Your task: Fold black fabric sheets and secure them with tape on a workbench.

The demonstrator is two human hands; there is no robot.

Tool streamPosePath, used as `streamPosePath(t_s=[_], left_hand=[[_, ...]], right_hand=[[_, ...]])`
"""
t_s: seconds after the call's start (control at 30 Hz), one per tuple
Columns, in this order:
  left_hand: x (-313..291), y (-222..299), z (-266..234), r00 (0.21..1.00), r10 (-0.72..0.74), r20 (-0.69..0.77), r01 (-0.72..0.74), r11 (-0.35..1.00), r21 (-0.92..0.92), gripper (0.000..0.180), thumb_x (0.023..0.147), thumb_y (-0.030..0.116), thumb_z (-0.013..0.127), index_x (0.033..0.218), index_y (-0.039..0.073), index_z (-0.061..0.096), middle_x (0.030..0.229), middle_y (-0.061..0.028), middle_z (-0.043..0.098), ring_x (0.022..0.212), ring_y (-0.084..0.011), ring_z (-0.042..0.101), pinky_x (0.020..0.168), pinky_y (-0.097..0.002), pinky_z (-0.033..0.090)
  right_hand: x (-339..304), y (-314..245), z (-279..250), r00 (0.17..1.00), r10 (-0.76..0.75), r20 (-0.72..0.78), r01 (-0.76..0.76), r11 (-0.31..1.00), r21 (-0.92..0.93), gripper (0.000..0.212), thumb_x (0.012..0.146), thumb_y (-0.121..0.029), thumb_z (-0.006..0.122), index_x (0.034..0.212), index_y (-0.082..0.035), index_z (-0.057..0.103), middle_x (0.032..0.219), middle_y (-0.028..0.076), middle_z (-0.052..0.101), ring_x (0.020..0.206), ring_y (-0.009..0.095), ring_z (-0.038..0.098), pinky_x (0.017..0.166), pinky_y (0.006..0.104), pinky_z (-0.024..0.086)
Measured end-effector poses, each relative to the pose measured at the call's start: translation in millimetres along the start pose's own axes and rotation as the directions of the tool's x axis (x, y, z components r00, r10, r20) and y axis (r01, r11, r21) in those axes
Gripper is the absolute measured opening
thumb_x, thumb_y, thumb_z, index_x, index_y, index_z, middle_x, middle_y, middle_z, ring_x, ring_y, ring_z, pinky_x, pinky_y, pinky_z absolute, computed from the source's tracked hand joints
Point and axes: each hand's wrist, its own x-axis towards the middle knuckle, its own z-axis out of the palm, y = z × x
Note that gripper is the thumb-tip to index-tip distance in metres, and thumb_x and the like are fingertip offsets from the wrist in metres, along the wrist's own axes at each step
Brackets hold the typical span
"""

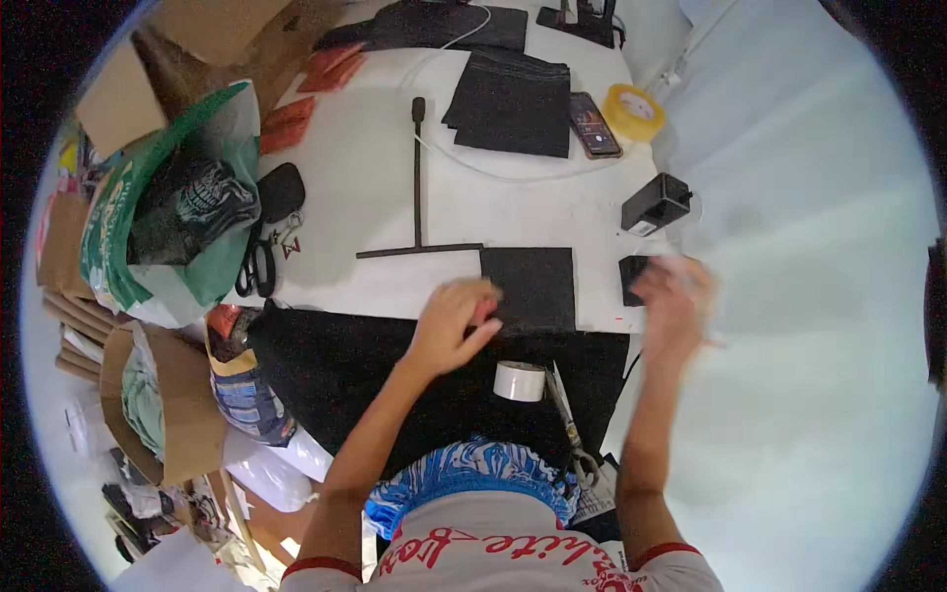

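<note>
My left hand [454,324] is over the near table edge, at the left border of a flat black rectangular piece [529,286]. Its thumb stands apart from the bent fingers, and a reddish patch by the fingertips is too blurred to identify. My right hand [679,301] is smeared by motion beside a small black block [632,280] at the table's right edge. What its fingers hold, if anything, does not show. A dark T-shaped rod [418,187] lies left of the black piece, its crossbar reaching the piece's upper corner.
Black cloth [335,345] drapes over the near edge, with a white tape roll [519,381] and scissors [584,456] on it. Stacked black sheets [513,104], a phone [596,126], yellow tape [633,111] and a black box [656,204] lie farther back. Bags and cartons crowd the left.
</note>
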Motion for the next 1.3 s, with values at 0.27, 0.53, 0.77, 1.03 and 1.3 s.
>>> streamPosePath(t_s=[0.27,0.53,0.77,1.03,1.3], left_hand=[[22,-40,13,0.999,-0.002,0.035,-0.005,0.984,0.181,0.049,0.080,0.031,0.066,0.117,0.003,0.051,0.121,-0.0124,0.054,0.116,-0.0308,0.048,0.098,-0.0401,0.036],[27,-45,11,0.995,-0.075,0.071,0.061,0.983,0.174,0.049,0.079,0.031,0.066,0.119,0.005,0.052,0.120,-0.0130,0.055,0.115,-0.0284,0.049,0.098,-0.0389,0.035],[28,-50,15,0.991,-0.100,0.088,0.081,0.978,0.190,0.048,0.079,0.031,0.067,0.118,0.006,0.053,0.118,-0.0122,0.056,0.115,-0.0269,0.049,0.099,-0.0378,0.034],[31,-47,16,0.990,-0.103,0.096,0.083,0.978,0.194,0.047,0.079,0.031,0.066,0.119,0.007,0.053,0.119,-0.0117,0.056,0.115,-0.0265,0.048,0.099,-0.0375,0.034],[29,-48,15,0.989,-0.103,0.102,0.082,0.978,0.192,0.047,0.079,0.031,0.067,0.118,0.008,0.053,0.120,-0.0112,0.055,0.117,-0.0260,0.048,0.100,-0.0380,0.034]], right_hand=[[1,101,87,0.967,0.109,0.231,-0.150,0.975,0.166,0.010,0.082,-0.002,0.064,0.085,-0.005,0.054,0.074,0.001,0.054,0.065,0.007,0.048,0.061,0.0217,0.039],[9,114,93,0.953,0.124,0.277,-0.161,0.980,0.115,0.018,0.080,-0.006,0.069,0.074,-0.005,0.052,0.068,0.000,0.055,0.063,0.005,0.048,0.060,0.0201,0.039],[13,110,98,0.931,0.184,0.316,-0.151,0.980,-0.127,0.020,0.081,-0.006,0.068,0.071,-0.004,0.051,0.065,0.002,0.057,0.060,0.006,0.050,0.059,0.0208,0.039],[14,122,95,0.951,0.120,0.286,-0.140,0.989,0.051,0.021,0.080,-0.003,0.066,0.069,-0.003,0.049,0.062,0.003,0.054,0.058,0.007,0.049,0.057,0.0216,0.039],[13,119,94,0.955,0.139,0.263,-0.144,0.990,-0.001,0.023,0.082,-0.001,0.063,0.067,-0.004,0.046,0.061,0.002,0.052,0.058,0.007,0.047,0.056,0.0222,0.038]])
